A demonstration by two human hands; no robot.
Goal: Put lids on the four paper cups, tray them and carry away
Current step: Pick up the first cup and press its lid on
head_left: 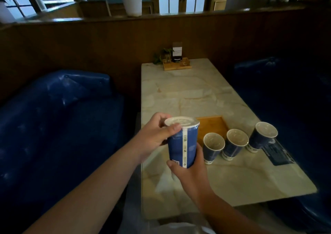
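The right hand (pixel 188 169) holds the blue cup (pixel 182 147) while the left hand (pixel 157 135) pinches its lid (pixel 181 121); pushing too hard could squash the cup.

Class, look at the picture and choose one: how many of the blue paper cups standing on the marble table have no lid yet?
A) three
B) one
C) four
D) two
A: three open cups stand in a row on the marble table, while the fourth cup, with a lid on top, is held up by the left hand and the right hand.
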